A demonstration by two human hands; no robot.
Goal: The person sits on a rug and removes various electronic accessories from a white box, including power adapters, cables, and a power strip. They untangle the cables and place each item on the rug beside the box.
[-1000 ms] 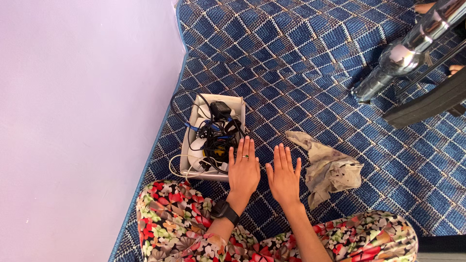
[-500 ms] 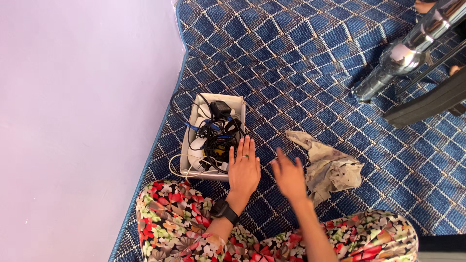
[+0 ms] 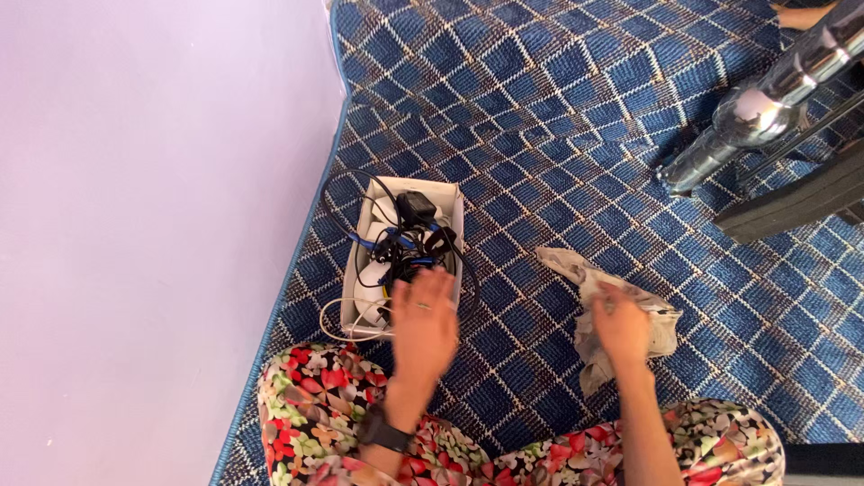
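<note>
Head cam: my left hand [image 3: 423, 319] hovers open, fingers spread, holding nothing, over the near end of the small white cardboard box [image 3: 447, 202] stuffed w/ tangled black & blue cables [image 3: 407, 241], which sits on the blue diamond-pattern carpet [image 3: 558, 117] by the lilac wall [image 3: 153, 225]. My right hand [image 3: 623, 326] rests on the crumpled grey-white cloth [image 3: 664, 324] right of the box, fingers curled into it; can't tell if it's actually gripped.

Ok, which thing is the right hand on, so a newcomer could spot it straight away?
Start at the blue diamond-patterned carpet and find the white rectangular cardboard box of tangled black cables near the lilac wall. To its right lies a crumpled grey-and-white printed cloth, under the right hand. It is the only soft, wrinkled thing there.
</note>
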